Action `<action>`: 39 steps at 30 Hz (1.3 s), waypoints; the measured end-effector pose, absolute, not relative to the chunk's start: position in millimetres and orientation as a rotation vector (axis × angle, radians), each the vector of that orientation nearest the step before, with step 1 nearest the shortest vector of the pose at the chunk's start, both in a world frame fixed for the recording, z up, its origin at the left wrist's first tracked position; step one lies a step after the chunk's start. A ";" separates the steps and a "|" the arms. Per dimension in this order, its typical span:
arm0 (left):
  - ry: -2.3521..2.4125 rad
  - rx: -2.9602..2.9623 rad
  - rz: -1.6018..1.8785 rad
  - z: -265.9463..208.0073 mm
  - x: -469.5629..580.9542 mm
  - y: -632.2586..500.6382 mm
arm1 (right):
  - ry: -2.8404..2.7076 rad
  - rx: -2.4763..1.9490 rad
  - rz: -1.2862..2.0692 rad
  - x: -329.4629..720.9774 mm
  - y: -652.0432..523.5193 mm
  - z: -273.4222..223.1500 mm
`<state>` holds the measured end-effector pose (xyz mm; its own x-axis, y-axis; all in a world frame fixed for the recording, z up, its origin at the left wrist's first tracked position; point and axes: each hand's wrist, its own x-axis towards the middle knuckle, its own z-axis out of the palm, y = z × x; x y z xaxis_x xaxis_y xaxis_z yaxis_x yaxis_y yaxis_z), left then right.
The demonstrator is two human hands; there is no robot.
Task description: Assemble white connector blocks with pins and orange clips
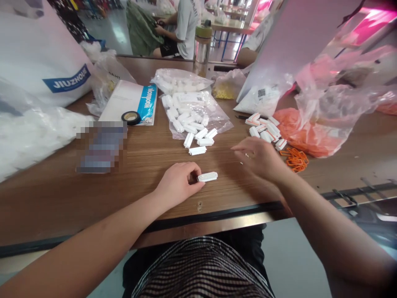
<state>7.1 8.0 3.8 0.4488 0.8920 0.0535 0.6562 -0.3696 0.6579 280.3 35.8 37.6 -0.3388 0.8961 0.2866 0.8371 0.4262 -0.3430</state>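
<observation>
My left hand (180, 182) is closed, thumb and fingers pinching one end of a white plastic connector housing (207, 177) with rows of small holes facing up. To the right, my right hand (259, 157) hovers over the table, smeared by motion; its fingertips point left and I cannot make out whether they hold anything. A few tiny white bits (241, 163) lie beneath it. Loose white connector housings (197, 150) lie beyond my left hand, spilling from a clear plastic bag (217, 114). Past my right hand is a pile of housings with orange strips (254, 118).
Orange plastic frames (294, 159) lie beside a bag of orange parts (322, 136) at right. Black tape (130, 118) rests on a printed packet (145, 101). A blurred-out flat object (102, 147) and large white bag (34, 54) are left. A bottle (202, 45) stands behind; a person sits beyond.
</observation>
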 end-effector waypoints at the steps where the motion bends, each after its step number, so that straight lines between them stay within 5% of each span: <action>1: 1.287 2.147 0.552 3.5 7.1 8.2 | -2.232 -1.620 0.189 297.1 45.9 38.5; 7: 1.294 2.152 0.533 3.6 8.1 9.7 | -2.256 -1.999 0.461 341.7 71.1 36.7; 22: 1.279 2.159 0.539 2.9 6.7 10.1 | -2.283 -1.941 0.298 329.3 63.5 30.5; 32: 1.278 2.135 0.561 5.1 7.8 8.6 | -2.331 -1.116 0.671 222.2 10.8 42.6; 39: 1.254 2.161 0.584 6.0 8.3 9.3 | -2.357 -1.089 0.657 206.6 11.1 25.7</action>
